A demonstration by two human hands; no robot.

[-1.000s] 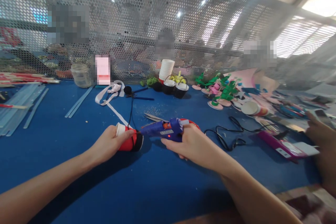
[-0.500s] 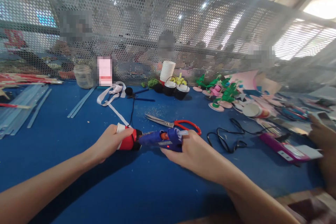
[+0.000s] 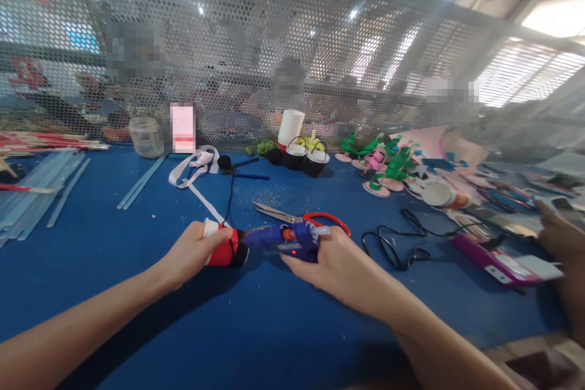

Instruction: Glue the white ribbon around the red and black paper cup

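Free room and obstacles about the hands. The widest open stretch of worktop (image 3: 256,329) lies on the near side, between the forearms; a second extends left of the left hand (image 3: 194,250) toward the translucent strips (image 3: 43,189). Between the hands, the glue gun (image 3: 292,244) and red cup (image 3: 223,250) close the direct way forward. Beyond them, scissors (image 3: 325,219) lie crosswise, with ribbon (image 3: 203,201) and black cord (image 3: 230,201) to their left. A lane runs between the scissors and the black cups (image 3: 315,163). Right of the right hand (image 3: 336,262), the looped cable (image 3: 388,247) and purple power strip (image 3: 496,262) obstruct passage. The perforated screen (image 3: 242,42) bounds the rear.
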